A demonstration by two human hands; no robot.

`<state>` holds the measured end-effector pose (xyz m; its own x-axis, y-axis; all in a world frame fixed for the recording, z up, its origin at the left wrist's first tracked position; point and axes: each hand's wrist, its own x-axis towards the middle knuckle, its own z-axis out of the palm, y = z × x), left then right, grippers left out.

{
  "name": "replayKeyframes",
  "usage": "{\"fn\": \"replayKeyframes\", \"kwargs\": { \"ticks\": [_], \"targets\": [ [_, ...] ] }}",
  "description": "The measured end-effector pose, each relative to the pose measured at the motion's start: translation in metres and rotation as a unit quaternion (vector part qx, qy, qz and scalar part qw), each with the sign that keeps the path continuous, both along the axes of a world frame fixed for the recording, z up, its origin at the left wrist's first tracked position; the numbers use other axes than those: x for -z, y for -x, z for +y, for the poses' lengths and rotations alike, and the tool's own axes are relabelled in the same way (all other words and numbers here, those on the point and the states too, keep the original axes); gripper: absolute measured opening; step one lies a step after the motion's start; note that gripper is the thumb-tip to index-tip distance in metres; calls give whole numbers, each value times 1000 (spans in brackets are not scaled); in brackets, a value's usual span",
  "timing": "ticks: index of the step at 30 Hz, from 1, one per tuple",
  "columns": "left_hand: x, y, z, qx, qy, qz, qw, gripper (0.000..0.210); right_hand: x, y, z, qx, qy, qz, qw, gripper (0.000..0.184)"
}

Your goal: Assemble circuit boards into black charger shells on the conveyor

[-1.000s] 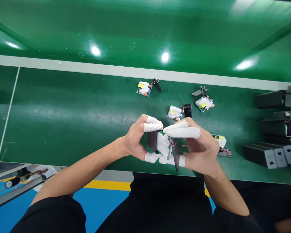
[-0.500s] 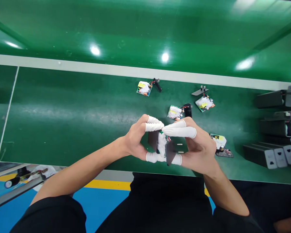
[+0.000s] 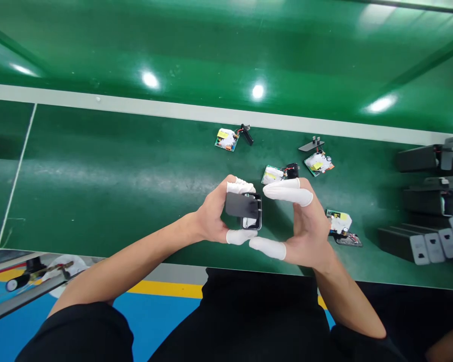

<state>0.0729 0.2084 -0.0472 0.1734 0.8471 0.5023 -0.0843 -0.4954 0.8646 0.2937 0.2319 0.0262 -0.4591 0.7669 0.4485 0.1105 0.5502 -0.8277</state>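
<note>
My left hand (image 3: 214, 211), with white finger cots on it, grips a black adapter housing (image 3: 259, 224) between thumb and fingers. The housing's open end faces right and up. Inside it shows part of a white-coated circuit board (image 3: 248, 221). Across the opening lies a flat black end cap (image 3: 240, 205) with metal pins at its right edge, tilted over toward my left hand. Just to the right, my right hand (image 3: 307, 229), also in white finger cots, holds nothing. Its thumb and fingers are spread apart around the right side of the housing.
Circuit boards with wired black caps lie on the green bench: one at the back (image 3: 227, 140), one behind my hands (image 3: 274, 174), one at back right (image 3: 318, 162) and one by my right wrist (image 3: 340, 222). Several black housings (image 3: 400, 244) stand at the far right.
The circuit board has gone into the housing in my left hand. My right hand has let go and its fingers have spread. The end cap has swung left over the opening.
</note>
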Motion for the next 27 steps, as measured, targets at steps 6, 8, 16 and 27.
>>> {"fn": "replayKeyframes", "kwargs": {
  "ticks": [6, 8, 16, 27],
  "targets": [
    [-11, -3, -2, -64, 66, -18, 996, 66, 7, 2, 1, -5, -134, -52, 990, 78],
    [-15, -5, -6, -72, 130, -19, 989, 64, 13, 3, 0, -3, -175, -83, 981, 83],
    [-14, 1, -4, -24, 75, -24, 997, 98, 21, 0, 3, 35, -192, -48, 980, 86],
    [-16, 4, 11, -21, 182, -141, 973, 70, 33, 12, 13, 49, 333, 177, 925, 58]
  ]
}}
